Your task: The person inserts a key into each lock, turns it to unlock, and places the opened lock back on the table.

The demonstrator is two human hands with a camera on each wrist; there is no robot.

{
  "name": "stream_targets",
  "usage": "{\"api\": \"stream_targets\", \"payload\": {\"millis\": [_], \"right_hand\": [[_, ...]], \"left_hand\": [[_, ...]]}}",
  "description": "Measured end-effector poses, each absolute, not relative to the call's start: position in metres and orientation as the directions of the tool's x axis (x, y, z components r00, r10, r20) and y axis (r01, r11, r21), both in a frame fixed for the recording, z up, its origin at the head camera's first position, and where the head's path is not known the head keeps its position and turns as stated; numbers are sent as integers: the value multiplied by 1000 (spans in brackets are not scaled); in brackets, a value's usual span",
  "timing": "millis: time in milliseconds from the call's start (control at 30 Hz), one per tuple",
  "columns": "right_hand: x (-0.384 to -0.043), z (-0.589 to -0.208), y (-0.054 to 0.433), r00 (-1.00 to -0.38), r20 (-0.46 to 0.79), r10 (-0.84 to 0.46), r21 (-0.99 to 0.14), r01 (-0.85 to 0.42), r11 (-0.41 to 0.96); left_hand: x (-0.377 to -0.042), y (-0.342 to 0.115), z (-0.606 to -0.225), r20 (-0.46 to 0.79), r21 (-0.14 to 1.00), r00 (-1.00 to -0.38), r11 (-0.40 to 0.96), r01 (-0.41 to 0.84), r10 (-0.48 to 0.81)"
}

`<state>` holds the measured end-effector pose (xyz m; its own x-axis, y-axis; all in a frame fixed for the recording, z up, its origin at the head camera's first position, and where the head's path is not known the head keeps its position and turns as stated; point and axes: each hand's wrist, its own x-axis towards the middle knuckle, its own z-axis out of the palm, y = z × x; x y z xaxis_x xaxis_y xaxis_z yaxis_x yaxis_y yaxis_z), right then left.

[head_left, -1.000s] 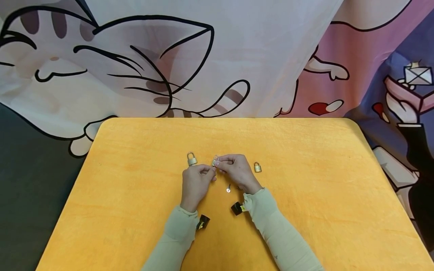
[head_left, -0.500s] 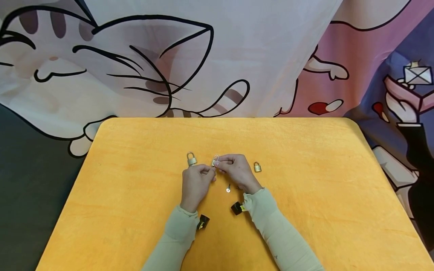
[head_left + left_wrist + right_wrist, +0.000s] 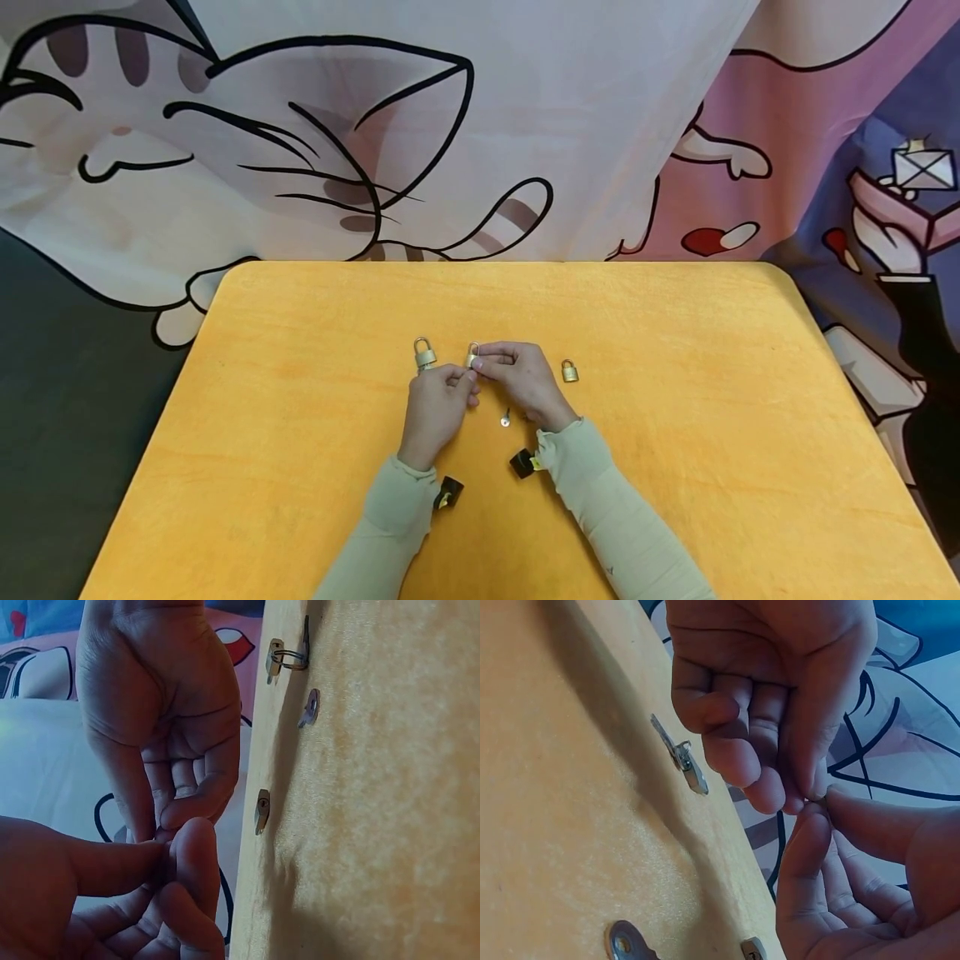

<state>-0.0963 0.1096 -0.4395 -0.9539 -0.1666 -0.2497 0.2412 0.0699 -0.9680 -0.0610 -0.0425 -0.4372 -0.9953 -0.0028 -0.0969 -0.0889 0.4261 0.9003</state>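
My right hand pinches a small brass padlock by its body, with the shackle pointing away. At the padlock's near end my left hand pinches a tiny thing that seems to be a key, almost wholly covered by the fingertips. In the left wrist view, the left hand and the right hand meet at their tips. A larger padlock lies just beyond the left knuckles; in the right wrist view a metal key-like piece sticks out from this padlock.
Another small brass padlock lies right of the right hand. A loose key lies between the wrists. In the left wrist view, a metal piece with thin rings lies under the right hand. A printed curtain hangs behind the yellow table.
The right hand has shifted slightly left with the padlock, and the left hand slightly right. The hands have kept their pinches. The other padlocks and the loose key have stayed put.
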Motion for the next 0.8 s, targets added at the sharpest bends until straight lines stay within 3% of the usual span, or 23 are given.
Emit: {"api": "stream_targets", "payload": {"millis": [467, 800], "right_hand": [[-97, -442, 110, -953, -254, -164, -967, 252, 36], [-98, -445, 109, -955, -242, -170, -970, 241, 26]], "left_hand": [[-63, -46, -437, -186, 919, -980, 364, -149, 67], [-64, -52, -435, -223, 849, -967, 512, -130, 126]]}}
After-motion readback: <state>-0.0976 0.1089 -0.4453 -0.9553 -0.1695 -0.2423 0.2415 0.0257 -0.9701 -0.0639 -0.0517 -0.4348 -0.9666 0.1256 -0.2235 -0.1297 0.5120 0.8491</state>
